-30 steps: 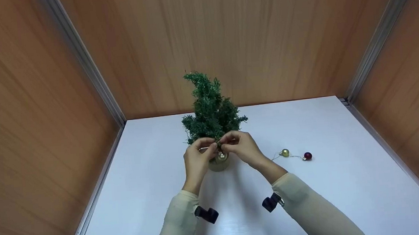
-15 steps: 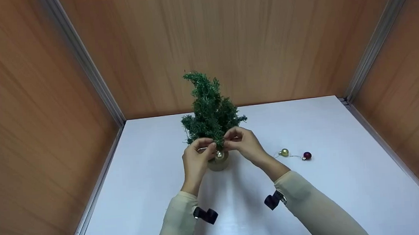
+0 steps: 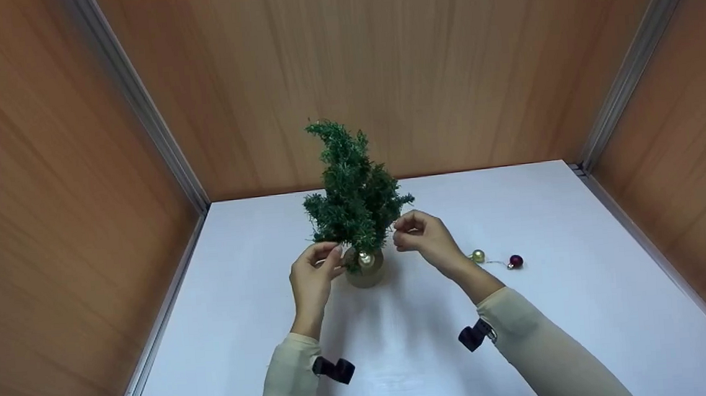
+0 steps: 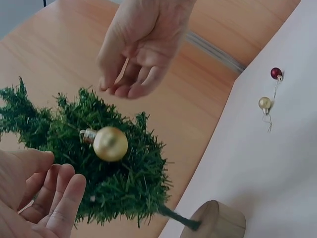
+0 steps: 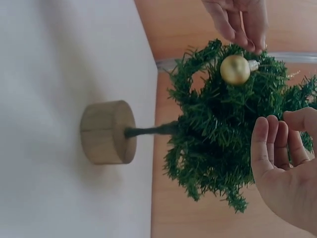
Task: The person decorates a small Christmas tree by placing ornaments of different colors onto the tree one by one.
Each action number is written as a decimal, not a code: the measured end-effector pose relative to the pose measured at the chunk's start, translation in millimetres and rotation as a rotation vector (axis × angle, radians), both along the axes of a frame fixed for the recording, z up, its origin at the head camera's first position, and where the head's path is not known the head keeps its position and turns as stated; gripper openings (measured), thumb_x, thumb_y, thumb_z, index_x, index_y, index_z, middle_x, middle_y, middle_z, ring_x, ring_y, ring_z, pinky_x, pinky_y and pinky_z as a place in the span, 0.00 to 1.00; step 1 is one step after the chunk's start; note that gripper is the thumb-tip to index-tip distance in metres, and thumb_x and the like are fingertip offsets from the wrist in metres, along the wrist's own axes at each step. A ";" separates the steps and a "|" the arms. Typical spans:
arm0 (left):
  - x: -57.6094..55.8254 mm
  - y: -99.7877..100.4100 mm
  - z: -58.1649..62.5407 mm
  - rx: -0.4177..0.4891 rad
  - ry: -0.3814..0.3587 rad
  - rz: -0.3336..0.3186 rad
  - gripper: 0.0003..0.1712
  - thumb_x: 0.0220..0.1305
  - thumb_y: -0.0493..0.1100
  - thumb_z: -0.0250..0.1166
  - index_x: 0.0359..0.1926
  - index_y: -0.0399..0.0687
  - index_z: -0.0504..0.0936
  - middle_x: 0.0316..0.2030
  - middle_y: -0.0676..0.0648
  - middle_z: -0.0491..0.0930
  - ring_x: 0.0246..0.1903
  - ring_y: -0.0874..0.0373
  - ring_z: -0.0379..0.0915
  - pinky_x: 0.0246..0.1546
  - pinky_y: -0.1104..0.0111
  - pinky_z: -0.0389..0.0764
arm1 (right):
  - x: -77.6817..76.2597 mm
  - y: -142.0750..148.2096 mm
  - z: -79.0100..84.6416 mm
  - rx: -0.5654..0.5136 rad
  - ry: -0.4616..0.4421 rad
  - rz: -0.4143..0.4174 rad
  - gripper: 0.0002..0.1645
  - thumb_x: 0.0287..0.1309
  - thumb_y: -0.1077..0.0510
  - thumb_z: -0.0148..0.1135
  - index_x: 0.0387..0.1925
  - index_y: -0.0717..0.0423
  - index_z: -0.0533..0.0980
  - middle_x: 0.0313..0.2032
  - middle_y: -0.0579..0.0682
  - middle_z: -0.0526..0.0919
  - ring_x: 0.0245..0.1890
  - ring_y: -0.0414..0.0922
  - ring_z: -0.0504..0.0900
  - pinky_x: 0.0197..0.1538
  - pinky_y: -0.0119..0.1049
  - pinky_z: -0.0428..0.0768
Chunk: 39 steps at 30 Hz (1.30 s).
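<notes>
A small green artificial Christmas tree (image 3: pixel 352 192) stands upright on a round wooden base (image 5: pixel 106 133). From its front, low on the branches, hangs a shiny gold ball ornament (image 4: pixel 110 144); its cap and string run in among the needles. My left hand (image 3: pixel 312 283) is just left of the tree's lower branches, fingers loosely bent with nothing between them. On the other side, my right hand (image 3: pixel 429 240) hovers beside the foliage. Its fingers are relaxed and the palm is bare in the right wrist view. Neither hand touches the gold ball.
To the right on the white table (image 3: pixel 554 320) lie a second gold ball ornament (image 3: pixel 477 256) and a dark red one (image 3: pixel 516 262), both with strings. Wood-grain panels (image 3: pixel 382 78) enclose the back and sides, joined by grey metal corner strips (image 3: pixel 140 92).
Both hands have drawn away from the front branch, the left leftward and the right rightward. The gold ball now hangs from the tree by itself.
</notes>
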State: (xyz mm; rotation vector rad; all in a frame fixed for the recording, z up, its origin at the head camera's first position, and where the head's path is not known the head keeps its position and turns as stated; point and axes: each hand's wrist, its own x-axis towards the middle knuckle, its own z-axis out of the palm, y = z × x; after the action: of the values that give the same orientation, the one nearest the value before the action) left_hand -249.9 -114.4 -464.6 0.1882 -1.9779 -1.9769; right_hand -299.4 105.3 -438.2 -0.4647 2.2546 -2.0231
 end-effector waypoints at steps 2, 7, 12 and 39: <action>-0.2 -3.7 -4.8 -0.001 -0.004 0.028 0.08 0.62 0.38 0.69 0.41 0.37 0.84 0.35 0.42 0.83 0.34 0.48 0.85 0.34 0.68 0.88 | -2.1 6.4 -2.3 0.018 0.002 -0.016 0.08 0.60 0.67 0.62 0.42 0.64 0.75 0.38 0.53 0.79 0.38 0.46 0.84 0.44 0.36 0.87; 0.4 -9.3 -17.4 -0.022 -0.044 0.083 0.11 0.61 0.42 0.71 0.41 0.40 0.83 0.35 0.43 0.83 0.33 0.51 0.84 0.33 0.68 0.88 | -5.2 24.2 -5.5 0.105 0.040 -0.048 0.10 0.61 0.64 0.64 0.44 0.63 0.76 0.39 0.54 0.79 0.39 0.46 0.83 0.43 0.34 0.86; 2.0 -7.7 -27.9 -0.061 -0.089 0.075 0.16 0.61 0.48 0.71 0.43 0.42 0.84 0.38 0.43 0.83 0.35 0.53 0.84 0.35 0.67 0.88 | -6.9 45.9 -10.6 0.193 0.065 -0.094 0.09 0.64 0.62 0.62 0.44 0.60 0.77 0.40 0.54 0.80 0.39 0.44 0.82 0.41 0.32 0.84; 6.7 1.7 -39.4 -0.097 -0.083 0.057 0.12 0.62 0.42 0.70 0.44 0.40 0.85 0.40 0.44 0.83 0.38 0.55 0.84 0.39 0.70 0.87 | -37.7 210.3 -97.3 0.561 -0.171 -0.375 0.25 0.70 0.53 0.53 0.60 0.68 0.71 0.56 0.67 0.74 0.57 0.59 0.72 0.55 0.45 0.74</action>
State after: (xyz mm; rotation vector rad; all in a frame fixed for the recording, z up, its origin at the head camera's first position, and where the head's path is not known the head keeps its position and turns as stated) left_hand -243.2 -112.7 -504.0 0.3039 -2.0906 -1.8612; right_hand -337.1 315.6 -535.5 0.1813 2.7855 -1.3603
